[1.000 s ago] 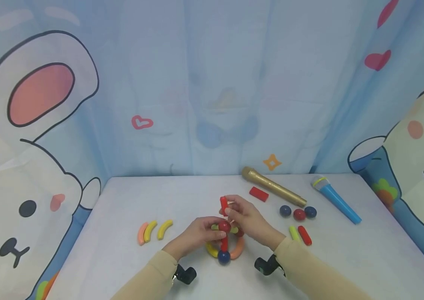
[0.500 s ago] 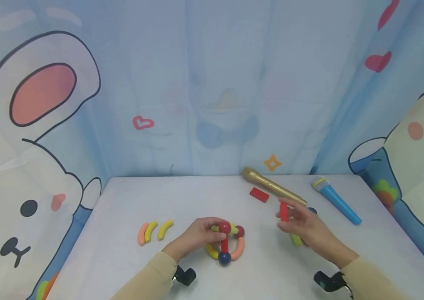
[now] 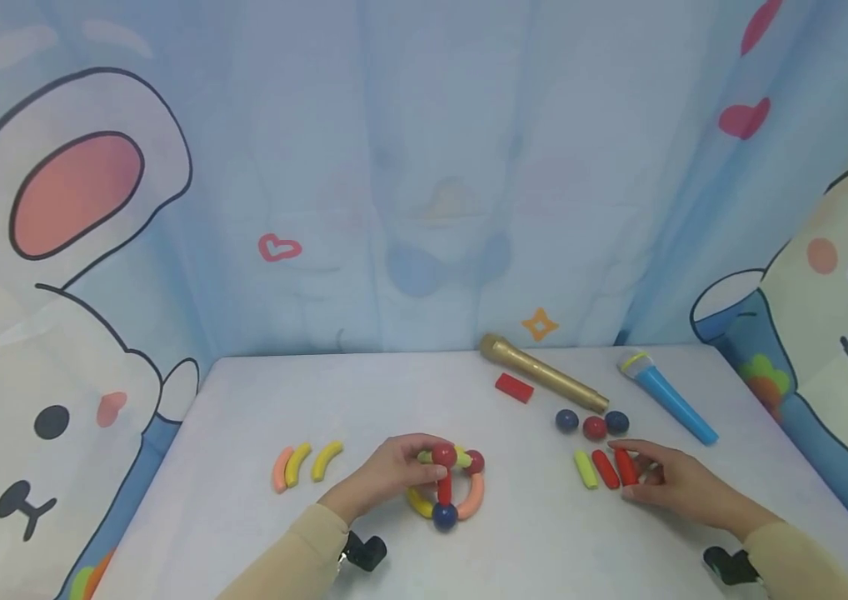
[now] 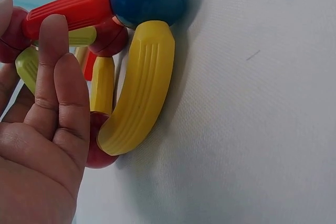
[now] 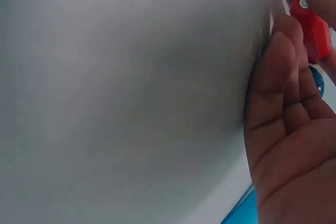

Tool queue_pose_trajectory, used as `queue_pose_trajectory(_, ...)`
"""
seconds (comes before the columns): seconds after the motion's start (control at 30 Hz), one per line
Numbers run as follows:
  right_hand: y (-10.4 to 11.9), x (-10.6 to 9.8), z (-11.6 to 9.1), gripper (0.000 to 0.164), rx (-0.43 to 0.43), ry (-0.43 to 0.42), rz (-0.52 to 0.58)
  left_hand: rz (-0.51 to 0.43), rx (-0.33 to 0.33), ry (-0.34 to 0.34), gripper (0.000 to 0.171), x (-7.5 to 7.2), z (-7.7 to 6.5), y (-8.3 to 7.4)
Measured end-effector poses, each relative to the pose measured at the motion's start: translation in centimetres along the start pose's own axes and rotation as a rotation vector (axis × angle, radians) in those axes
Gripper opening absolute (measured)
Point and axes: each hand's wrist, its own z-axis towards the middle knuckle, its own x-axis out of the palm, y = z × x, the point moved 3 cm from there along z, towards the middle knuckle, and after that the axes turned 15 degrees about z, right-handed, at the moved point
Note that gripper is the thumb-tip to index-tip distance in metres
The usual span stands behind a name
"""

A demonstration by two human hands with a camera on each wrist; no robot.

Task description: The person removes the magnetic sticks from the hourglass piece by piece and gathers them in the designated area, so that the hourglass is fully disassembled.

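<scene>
In the head view my left hand [image 3: 390, 475] holds a structure of balls and rods by its upper red ball [image 3: 444, 454]. A red rod [image 3: 444, 489] runs from that ball to a blue ball [image 3: 445, 517]. A pink curved rod [image 3: 473, 497] and a yellow curved rod [image 4: 142, 93] join at the blue ball. To the right, my right hand [image 3: 682, 487] pinches a loose red rod [image 3: 625, 467] between thumb and fingers, at the table surface. Beside it lie another red rod [image 3: 606, 469] and a green rod [image 3: 585, 469]. The left fingers partly hide the structure.
Behind the rods lie two dark blue balls [image 3: 566, 421] and a red ball [image 3: 595, 428]. A gold microphone [image 3: 544, 373], a blue microphone [image 3: 670, 398] and a red block [image 3: 514, 387] are farther back. Two yellow curved rods [image 3: 326, 461] and a pink one [image 3: 282, 469] lie left.
My right hand has carried the red rod away from the structure, rightward and down to the table beside the other red rod. The left hand has stayed on the structure.
</scene>
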Motion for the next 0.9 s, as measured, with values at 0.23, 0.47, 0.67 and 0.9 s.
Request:
queue_pose_trajectory(0.23,0.2,0.6,0.3,0.083,0.0,0.005,-0.047,0.003,-0.006,0.003,0.034,0.0,0.0,0.0)
queue_pose_trajectory(0.47,-0.2,0.3,-0.1,0.088,0.044,-0.015,0.012,0.055,-0.029,-0.002,0.039,0.2,0.2,0.4)
queue_pose_trajectory(0.67,1.1,-0.1,-1.0,0.075,-0.046,-0.099,0.001,0.049,-0.005,0.001,0.037,0.3,0.4,0.4)
queue_pose_trajectory(0.9,8.8,2.3,0.4,0.058,-0.226,-0.057,0.163,0.111,0.056,0.033,0.044,0.0,0.7,0.3)
